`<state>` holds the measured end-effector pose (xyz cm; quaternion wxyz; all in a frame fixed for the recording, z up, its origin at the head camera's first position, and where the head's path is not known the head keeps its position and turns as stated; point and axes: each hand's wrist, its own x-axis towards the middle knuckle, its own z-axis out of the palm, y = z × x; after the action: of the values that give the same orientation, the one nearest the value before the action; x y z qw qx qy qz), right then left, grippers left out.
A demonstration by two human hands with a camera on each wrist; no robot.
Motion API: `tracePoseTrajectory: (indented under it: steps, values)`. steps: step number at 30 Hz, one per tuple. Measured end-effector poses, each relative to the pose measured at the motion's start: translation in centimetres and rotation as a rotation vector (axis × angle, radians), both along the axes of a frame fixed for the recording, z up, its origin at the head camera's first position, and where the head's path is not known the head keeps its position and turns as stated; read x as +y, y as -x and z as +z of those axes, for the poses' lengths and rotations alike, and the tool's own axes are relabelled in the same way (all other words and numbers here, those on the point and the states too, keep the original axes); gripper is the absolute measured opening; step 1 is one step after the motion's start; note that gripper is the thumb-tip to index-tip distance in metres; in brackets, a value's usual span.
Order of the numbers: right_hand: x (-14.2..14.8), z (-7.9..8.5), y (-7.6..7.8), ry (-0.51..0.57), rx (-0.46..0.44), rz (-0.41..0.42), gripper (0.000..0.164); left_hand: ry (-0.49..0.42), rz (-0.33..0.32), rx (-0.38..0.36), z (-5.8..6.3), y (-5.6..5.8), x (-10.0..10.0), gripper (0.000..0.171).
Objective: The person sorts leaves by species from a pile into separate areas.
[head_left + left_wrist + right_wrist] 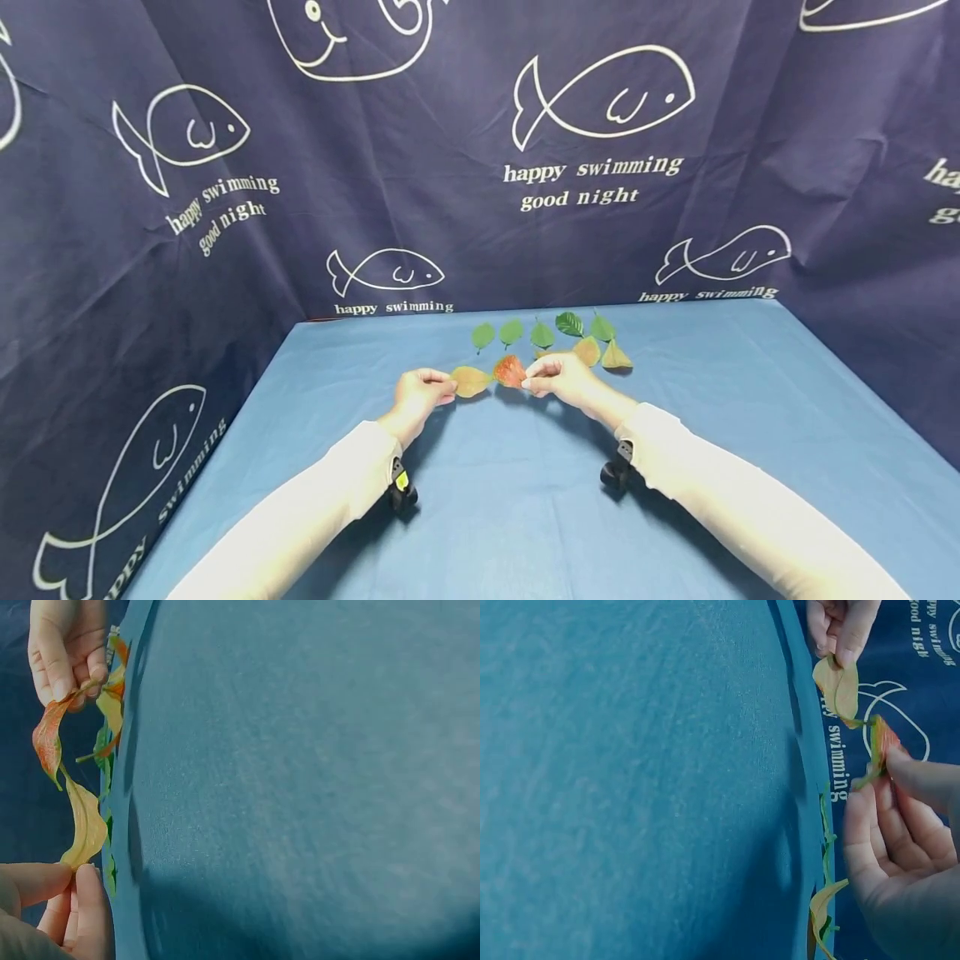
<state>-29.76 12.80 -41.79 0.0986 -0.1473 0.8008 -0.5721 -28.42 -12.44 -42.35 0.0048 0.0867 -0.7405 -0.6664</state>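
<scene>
Between thumb and fingers, my left hand pinches one end of a yellow leaf. My right hand pinches a red-orange leaf by its right end. In the head view the yellow leaf's right tip meets the red leaf's left edge. Both leaves are held up over the blue cloth, their shadows below them. The left wrist view shows the yellow leaf curling upward toward the red leaf. Seen from the right wrist, the red leaf sits at my right thumb.
Behind the hands, several green leaves lie in a row on the blue cloth. Yellowish leaves lie nearer, partly hidden by my right hand. A dark blue curtain with white fish drawings stands along the back and sides.
</scene>
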Motion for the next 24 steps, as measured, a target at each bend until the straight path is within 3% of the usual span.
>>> tracePoseTrajectory:
  steps: [11, 24]
  values:
    - [-1.3, 0.0, 0.5, 0.081, -0.055, -0.216, 0.02, -0.008, 0.071, 0.008, 0.2, 1.5, -0.2, 0.011]
    - [-2.8, 0.4, 1.8, -0.194, -0.068, -0.344, 0.013, 0.026, 0.088, -0.044, 0.5, 4.0, 0.9, 0.008]
